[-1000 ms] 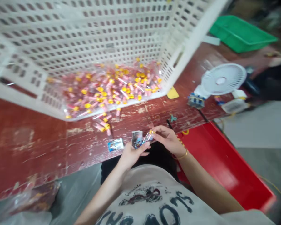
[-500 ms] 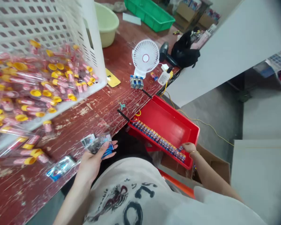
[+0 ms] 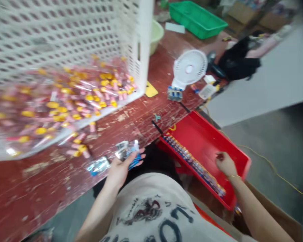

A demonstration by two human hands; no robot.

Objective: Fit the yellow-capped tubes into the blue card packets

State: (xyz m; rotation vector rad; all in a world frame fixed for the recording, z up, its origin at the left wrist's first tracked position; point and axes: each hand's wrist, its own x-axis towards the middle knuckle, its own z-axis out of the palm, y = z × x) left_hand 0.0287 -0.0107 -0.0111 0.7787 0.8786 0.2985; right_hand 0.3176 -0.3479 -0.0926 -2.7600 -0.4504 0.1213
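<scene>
My left hand [image 3: 127, 161] is closed around a fanned bunch of small silvery and blue plastic packets [image 3: 126, 149], thumb on top. Another silvery-blue packet [image 3: 99, 166] lies on the table edge beside it. Over the bare floor of a red tray [image 3: 199, 134], my right hand [image 3: 226, 163] hovers, blurred; its fingers curl loosely with a gap at the thumb, and nothing shows in them. Along the tray's near side runs a row of small blue-and-orange printed pieces [image 3: 194, 163], apart from that hand.
A white crate [image 3: 142, 50] holds many clear tubes with yellow caps; several [image 3: 79, 146] lie outside it. A white fan [image 3: 190, 67], a small bundle of pieces [image 3: 175, 93], a yellow card [image 3: 150, 90] and a green basin [image 3: 197, 20] stand farther back.
My right hand has lifted away from the row's end toward the tray's middle; the blue piece at its fingertips no longer shows there. The view has swung left. My left hand still grips the packets.
</scene>
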